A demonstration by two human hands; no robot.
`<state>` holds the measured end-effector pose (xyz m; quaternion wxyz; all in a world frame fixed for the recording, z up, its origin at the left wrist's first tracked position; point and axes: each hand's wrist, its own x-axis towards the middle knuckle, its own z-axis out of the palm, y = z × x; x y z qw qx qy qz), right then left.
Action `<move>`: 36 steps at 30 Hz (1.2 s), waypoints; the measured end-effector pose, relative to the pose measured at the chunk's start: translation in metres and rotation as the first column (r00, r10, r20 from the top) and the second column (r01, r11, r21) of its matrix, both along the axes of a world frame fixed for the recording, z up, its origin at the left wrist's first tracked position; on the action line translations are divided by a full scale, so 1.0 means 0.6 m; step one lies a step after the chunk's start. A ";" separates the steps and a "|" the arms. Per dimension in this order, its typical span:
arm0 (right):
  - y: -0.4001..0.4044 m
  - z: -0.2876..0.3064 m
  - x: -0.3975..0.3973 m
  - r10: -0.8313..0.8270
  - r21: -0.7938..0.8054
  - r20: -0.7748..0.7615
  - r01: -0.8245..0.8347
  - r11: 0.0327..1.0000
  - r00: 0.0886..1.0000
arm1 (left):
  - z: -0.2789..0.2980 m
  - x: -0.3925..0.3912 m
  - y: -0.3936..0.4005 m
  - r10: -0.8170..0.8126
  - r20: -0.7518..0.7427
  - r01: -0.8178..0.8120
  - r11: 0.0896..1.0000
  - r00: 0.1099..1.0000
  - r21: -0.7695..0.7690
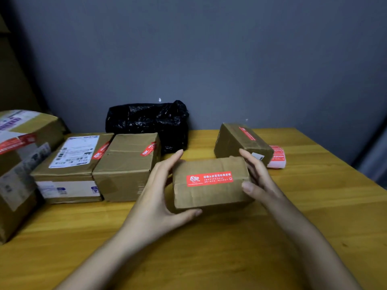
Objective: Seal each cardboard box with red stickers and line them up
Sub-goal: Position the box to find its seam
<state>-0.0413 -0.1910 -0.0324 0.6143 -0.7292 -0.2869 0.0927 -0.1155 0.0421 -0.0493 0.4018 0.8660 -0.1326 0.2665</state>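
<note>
**Both hands grip a small stickered box**

While both hands hold it, a small brown cardboard box [211, 183] with a red rectangular sticker [209, 178] across its top sits mid-worktop. Left hand [155, 197] fingers wrap its left end; right hand [257, 176] fingers clasp its right end. Three stickered brown cardboard boxes [125, 166] line the yellow wooden worktop's [209, 258] left edge; another tilted brown box [240, 143] sits toward the far right corner.

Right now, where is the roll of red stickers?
In the head view, the roll of red stickers lies on the wooden table at the right, just behind the far right cardboard box, beyond the right hand.
</note>
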 end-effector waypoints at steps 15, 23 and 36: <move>0.055 -0.013 0.012 -0.188 0.186 -0.235 0.234 0.954 0.954 | -0.023 0.018 0.002 -0.065 0.477 -0.194 0.859 0.876 0.474; 0.057 -0.038 0.013 -0.095 0.231 -0.374 0.192 0.954 0.923 | -0.042 0.018 0.016 -0.160 0.552 -0.216 0.804 0.818 0.554; 0.049 -0.045 0.017 -0.113 0.347 -0.320 0.227 0.910 0.941 | -0.035 -0.001 -0.009 0.015 0.248 -0.077 0.967 0.969 0.242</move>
